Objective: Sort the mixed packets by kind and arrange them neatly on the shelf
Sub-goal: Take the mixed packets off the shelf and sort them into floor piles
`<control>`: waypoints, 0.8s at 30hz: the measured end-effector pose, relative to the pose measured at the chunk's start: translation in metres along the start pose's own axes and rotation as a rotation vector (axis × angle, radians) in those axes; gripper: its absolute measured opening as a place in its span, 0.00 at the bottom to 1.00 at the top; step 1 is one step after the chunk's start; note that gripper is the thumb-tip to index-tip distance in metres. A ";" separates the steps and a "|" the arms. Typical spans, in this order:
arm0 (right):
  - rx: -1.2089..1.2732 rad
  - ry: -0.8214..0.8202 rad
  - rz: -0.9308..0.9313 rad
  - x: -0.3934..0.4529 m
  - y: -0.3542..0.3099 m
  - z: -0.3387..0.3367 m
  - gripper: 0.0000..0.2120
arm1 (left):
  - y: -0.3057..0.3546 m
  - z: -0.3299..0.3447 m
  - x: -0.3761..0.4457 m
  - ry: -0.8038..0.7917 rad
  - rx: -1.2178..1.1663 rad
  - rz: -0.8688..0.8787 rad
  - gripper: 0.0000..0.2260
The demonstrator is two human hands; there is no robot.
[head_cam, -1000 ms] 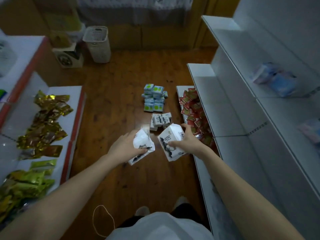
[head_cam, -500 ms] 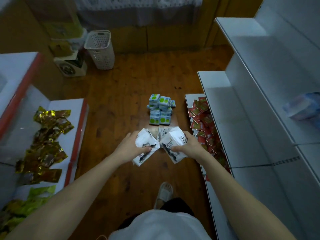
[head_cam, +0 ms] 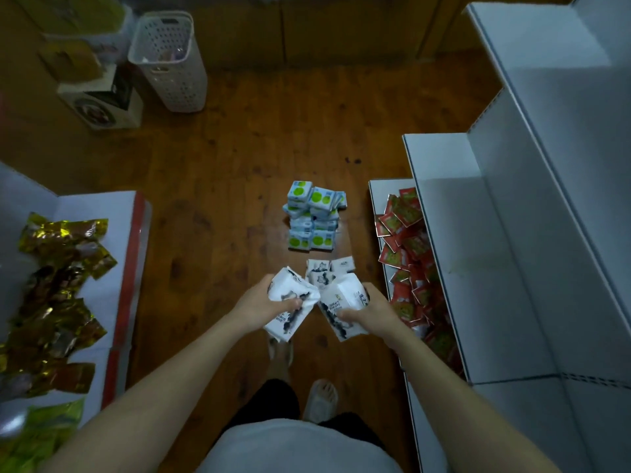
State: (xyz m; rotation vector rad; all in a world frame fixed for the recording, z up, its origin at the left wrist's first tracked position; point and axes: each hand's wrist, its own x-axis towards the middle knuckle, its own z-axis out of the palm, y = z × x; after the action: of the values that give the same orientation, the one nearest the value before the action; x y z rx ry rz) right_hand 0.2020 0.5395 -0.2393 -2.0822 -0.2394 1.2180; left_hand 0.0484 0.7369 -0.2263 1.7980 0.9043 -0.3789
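- Head view, looking down past both forearms to a wooden floor between two shelf units.
- The left hand grips a white packet with dark ink print, fingers curled round its middle.
- The right hand grips a second white packet of the same kind; the two packets nearly touch at their inner corners.
- Just beyond the hands, a few more white packets lie on the floor; farther ahead stands a stack of blue-and-green packets.
- To the right of the right hand, the lowest white shelf holds a loose heap of red packets; the shelves above it look bare here.
- Left of the left hand, a red-edged shelf carries gold foil packets and green ones nearer the person.
- A perforated white basket stands far ahead; its contents are unclear.
- Step in hand, seemingly: gathering the white kind. Next, a free shelf spot must be chosen and both packets set down squarely.
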 end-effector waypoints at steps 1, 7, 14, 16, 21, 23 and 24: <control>-0.008 0.013 0.023 0.016 0.002 0.000 0.29 | -0.001 -0.002 0.019 -0.034 -0.008 -0.022 0.27; -0.021 0.088 0.211 0.111 0.025 -0.005 0.28 | -0.015 -0.003 0.134 -0.111 0.007 -0.157 0.26; -0.155 0.141 0.283 0.263 0.082 -0.023 0.31 | -0.043 0.029 0.285 -0.088 0.040 -0.203 0.33; -0.227 0.122 0.255 0.318 0.100 -0.026 0.32 | -0.058 0.050 0.338 -0.064 0.039 -0.211 0.31; -0.494 0.080 0.106 0.464 0.154 -0.020 0.30 | -0.118 0.110 0.480 0.010 0.228 -0.182 0.33; -0.582 0.057 0.037 0.517 0.175 -0.014 0.30 | -0.141 0.134 0.531 0.008 0.339 -0.113 0.34; -0.610 0.045 0.018 0.539 0.184 -0.009 0.30 | -0.151 0.146 0.553 0.006 0.402 -0.080 0.35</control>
State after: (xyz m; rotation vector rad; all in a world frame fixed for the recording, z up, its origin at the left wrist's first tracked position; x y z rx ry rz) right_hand 0.4676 0.6576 -0.7295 -2.6252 -0.6375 1.2072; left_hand 0.3286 0.8542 -0.7335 2.1315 0.9551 -0.6430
